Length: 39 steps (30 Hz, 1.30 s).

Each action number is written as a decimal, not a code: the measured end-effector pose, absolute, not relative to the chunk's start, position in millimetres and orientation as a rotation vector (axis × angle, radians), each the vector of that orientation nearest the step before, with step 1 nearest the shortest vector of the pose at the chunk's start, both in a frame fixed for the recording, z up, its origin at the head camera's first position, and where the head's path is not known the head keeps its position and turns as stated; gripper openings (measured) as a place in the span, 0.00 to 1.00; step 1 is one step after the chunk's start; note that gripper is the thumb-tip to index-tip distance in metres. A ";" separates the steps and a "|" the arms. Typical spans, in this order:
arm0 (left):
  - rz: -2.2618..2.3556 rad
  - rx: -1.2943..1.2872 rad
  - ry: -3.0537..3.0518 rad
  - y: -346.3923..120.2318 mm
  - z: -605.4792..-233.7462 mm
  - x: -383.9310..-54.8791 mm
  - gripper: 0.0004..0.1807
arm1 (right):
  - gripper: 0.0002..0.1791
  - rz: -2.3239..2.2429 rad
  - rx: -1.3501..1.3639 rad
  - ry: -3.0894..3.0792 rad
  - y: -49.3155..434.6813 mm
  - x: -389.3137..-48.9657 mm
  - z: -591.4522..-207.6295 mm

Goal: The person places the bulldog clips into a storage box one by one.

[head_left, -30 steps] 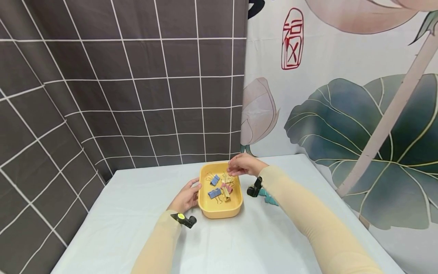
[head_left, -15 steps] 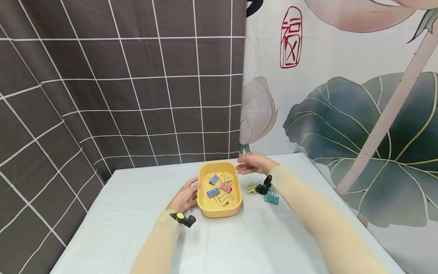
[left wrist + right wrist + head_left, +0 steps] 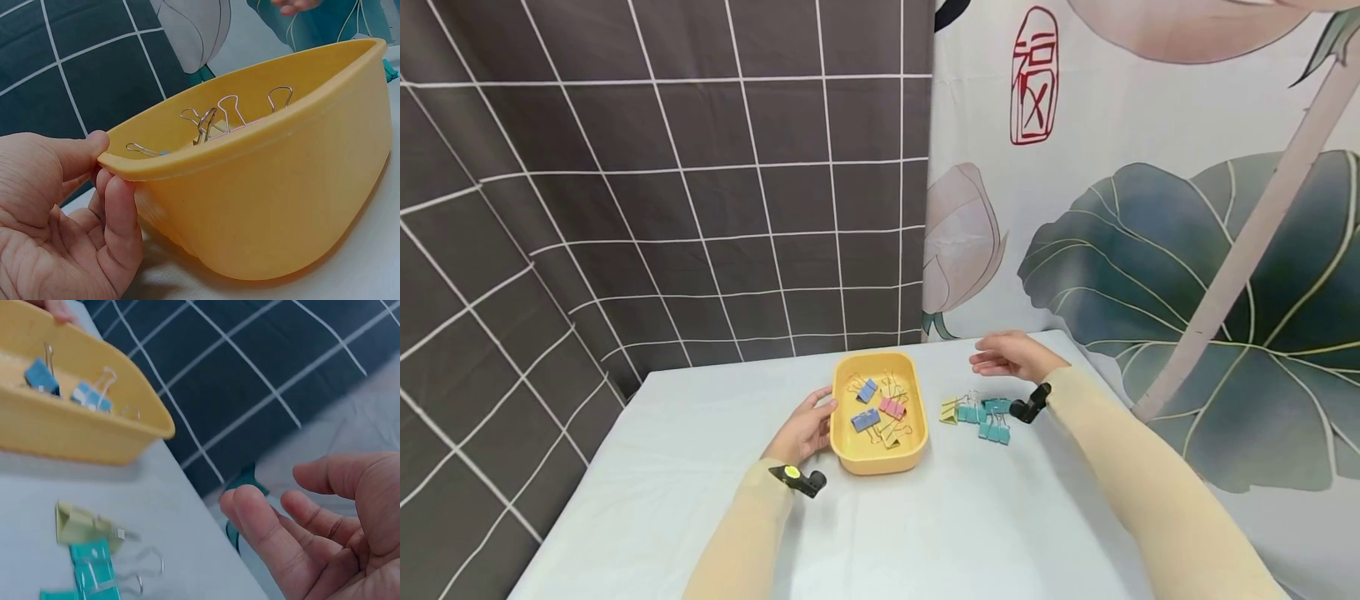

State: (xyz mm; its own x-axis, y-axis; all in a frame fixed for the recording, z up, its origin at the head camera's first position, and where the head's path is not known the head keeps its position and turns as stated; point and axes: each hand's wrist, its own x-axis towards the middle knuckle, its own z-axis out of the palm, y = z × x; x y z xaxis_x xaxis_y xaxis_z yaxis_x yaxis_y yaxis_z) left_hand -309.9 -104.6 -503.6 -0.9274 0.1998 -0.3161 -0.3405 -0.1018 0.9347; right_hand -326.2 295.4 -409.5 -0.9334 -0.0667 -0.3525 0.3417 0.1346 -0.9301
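Observation:
My left hand (image 3: 75,206) pinches the rim of a yellow plastic tray (image 3: 262,206) at its left side, thumb on top and fingers beneath. Inside the tray lie blue binder clips (image 3: 865,419), a pink binder clip (image 3: 892,407) and yellowish ones, their wire handles sticking up. My right hand (image 3: 1017,354) hovers over the table to the right of the tray, fingers relaxed and holding nothing. Just below it on the table sit several teal binder clips (image 3: 994,432) and a pale yellow binder clip (image 3: 81,525), close together.
A white-covered table (image 3: 700,467) carries everything. Behind it hangs a dark cloth with a white grid (image 3: 737,208). To the right is a pale cloth printed with lotus leaves (image 3: 1150,250).
My right hand has moved from over the tray's far right corner rightward to beyond the teal clips, uncovering the clips beside the tray. The left hand stays on the rim.

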 end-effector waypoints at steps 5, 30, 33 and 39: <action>2.106 -0.148 1.797 -104.7 -502.8 -309.9 0.27 | 0.33 -1.864 0.346 2.096 316.1 -318.7 -420.8; 2.076 -0.141 1.837 -105.3 -495.9 -307.9 0.28 | 0.26 -1.774 0.481 2.102 348.4 -284.5 -467.8; 2.073 -0.143 1.845 -104.0 -493.6 -307.5 0.27 | 0.25 -1.778 0.470 2.087 344.7 -283.1 -466.4; 2.068 -0.149 1.828 -104.0 -496.6 -307.5 0.27 | 0.23 -1.805 0.450 2.030 340.0 -280.1 -466.9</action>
